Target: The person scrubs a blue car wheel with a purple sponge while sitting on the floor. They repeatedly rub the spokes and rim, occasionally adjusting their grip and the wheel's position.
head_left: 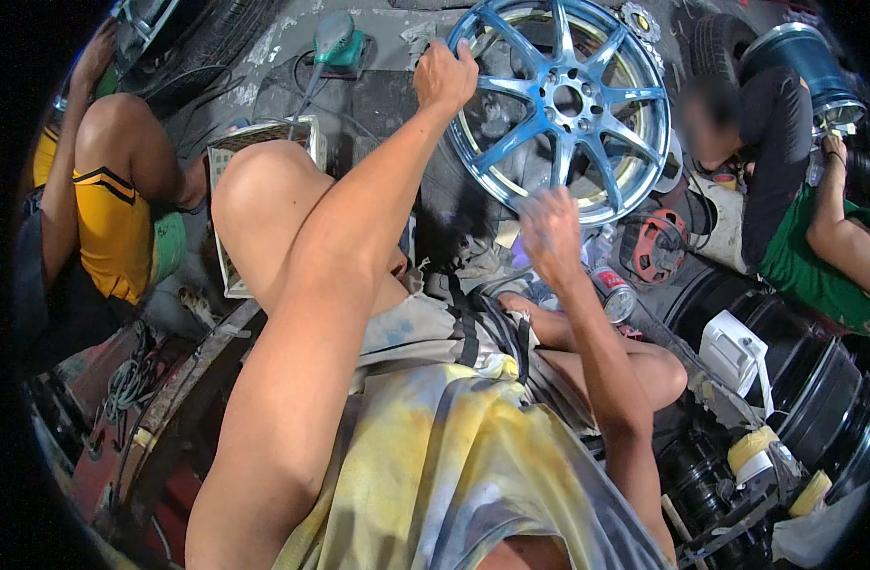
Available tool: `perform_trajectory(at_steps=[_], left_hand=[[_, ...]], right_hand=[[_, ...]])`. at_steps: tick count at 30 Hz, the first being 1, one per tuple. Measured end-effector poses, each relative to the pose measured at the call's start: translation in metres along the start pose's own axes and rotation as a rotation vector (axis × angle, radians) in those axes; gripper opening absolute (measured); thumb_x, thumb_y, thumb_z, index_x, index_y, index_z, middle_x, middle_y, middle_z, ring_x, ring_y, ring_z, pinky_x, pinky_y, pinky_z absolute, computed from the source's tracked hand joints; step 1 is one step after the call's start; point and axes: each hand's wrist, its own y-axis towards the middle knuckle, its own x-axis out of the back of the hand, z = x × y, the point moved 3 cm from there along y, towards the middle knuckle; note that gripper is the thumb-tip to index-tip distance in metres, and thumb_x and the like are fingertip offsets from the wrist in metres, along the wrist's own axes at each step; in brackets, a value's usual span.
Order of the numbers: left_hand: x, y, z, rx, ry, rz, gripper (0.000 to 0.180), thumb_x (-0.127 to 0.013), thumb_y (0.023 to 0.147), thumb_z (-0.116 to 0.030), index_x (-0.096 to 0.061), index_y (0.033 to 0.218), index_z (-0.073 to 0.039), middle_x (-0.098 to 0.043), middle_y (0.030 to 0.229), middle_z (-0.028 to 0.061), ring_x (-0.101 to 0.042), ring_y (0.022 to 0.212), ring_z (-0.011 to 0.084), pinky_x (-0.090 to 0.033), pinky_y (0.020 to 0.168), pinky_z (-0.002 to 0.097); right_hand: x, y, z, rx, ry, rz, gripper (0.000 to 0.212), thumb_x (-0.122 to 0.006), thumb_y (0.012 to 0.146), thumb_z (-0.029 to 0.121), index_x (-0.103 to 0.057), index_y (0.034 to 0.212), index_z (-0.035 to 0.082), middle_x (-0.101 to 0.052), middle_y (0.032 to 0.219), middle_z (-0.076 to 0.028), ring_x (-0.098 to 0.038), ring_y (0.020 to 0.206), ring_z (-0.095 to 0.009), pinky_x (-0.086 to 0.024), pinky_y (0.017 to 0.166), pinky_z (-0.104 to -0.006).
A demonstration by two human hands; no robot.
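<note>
A blue and silver alloy wheel rim (560, 122) with several spokes is tilted up in front of me, beyond my knees. My left hand (446, 76) is closed round its left edge, the thumb near the outer lip. At the bottom of the wheel, by the end of its lowest spoke, is my right hand (551, 233). Its fingers are smeared by motion, so whether they hold anything is hidden. Just below that hand lie a small purple item (519, 255) and a clear container with a red label (613, 294).
A teal power sander (335, 43) lies beyond my left knee, near a cream plastic crate (313, 142). Black wheel barrels (767, 332) and a white box (734, 351) stand at right. One person sits at left; another at right handles a blue barrel-shaped wheel (803, 71).
</note>
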Motion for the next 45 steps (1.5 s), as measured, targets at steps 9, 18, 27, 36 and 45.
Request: perform_trajectory(at_steps=[9, 18, 27, 36, 45], left_hand=[[-0.001, -0.002, 0.000, 0.014, 0.010, 0.002, 0.051, -0.053, 0.101, -0.041, -0.063, 0.113, 0.008, -0.070, 0.111, 0.0323, -0.067, 0.106, 0.0491, -0.052, 0.097, 0.0542], [-0.001, 0.000, 0.001, 0.029, 0.032, 0.011, 0.055, -0.055, 0.100, -0.043, -0.063, 0.118, 0.009, -0.069, 0.114, 0.0331, -0.066, 0.109, 0.0490, -0.051, 0.099, 0.0550], [-0.001, 0.003, 0.000, 0.021, 0.068, -0.008, 0.056, -0.055, 0.100, -0.043, -0.064, 0.114, 0.009, -0.069, 0.114, 0.0337, -0.066, 0.110, 0.0494, -0.050, 0.099, 0.0543], [-0.003, 0.006, 0.003, -0.018, 0.072, -0.002, 0.057, -0.055, 0.099, -0.044, -0.064, 0.113, 0.011, -0.069, 0.114, 0.0348, -0.066, 0.108, 0.0510, -0.050, 0.098, 0.0548], [-0.003, 0.006, 0.004, -0.004, 0.050, -0.010, 0.057, -0.055, 0.099, -0.044, -0.064, 0.114, 0.011, -0.068, 0.115, 0.0353, -0.066, 0.109, 0.0504, -0.051, 0.098, 0.0548]], right_hand=[[-0.008, 0.001, -0.003, -0.059, -0.035, 0.009, 0.020, -0.064, 0.087, 0.010, -0.075, 0.104, 0.007, -0.066, 0.102, -0.008, -0.057, 0.100, -0.031, -0.044, 0.085, -0.0464], [0.005, 0.003, 0.004, -0.091, -0.091, 0.050, 0.020, -0.064, 0.086, 0.007, -0.076, 0.103, 0.007, -0.063, 0.095, -0.008, -0.056, 0.099, -0.030, -0.042, 0.081, -0.0435], [-0.016, -0.005, -0.004, -0.060, -0.104, -0.020, 0.018, -0.064, 0.087, 0.009, -0.076, 0.100, 0.007, -0.064, 0.096, -0.008, -0.057, 0.101, -0.029, -0.045, 0.083, -0.0448], [-0.007, -0.001, -0.005, -0.171, -0.180, 0.153, 0.015, -0.062, 0.088, 0.009, -0.075, 0.095, 0.006, -0.063, 0.093, -0.009, -0.056, 0.098, -0.030, -0.043, 0.080, -0.0456], [-0.006, -0.001, -0.006, -0.179, -0.113, 0.112, 0.012, -0.063, 0.087, 0.007, -0.074, 0.094, 0.006, -0.062, 0.094, -0.010, -0.056, 0.101, -0.031, -0.044, 0.082, -0.0464]])
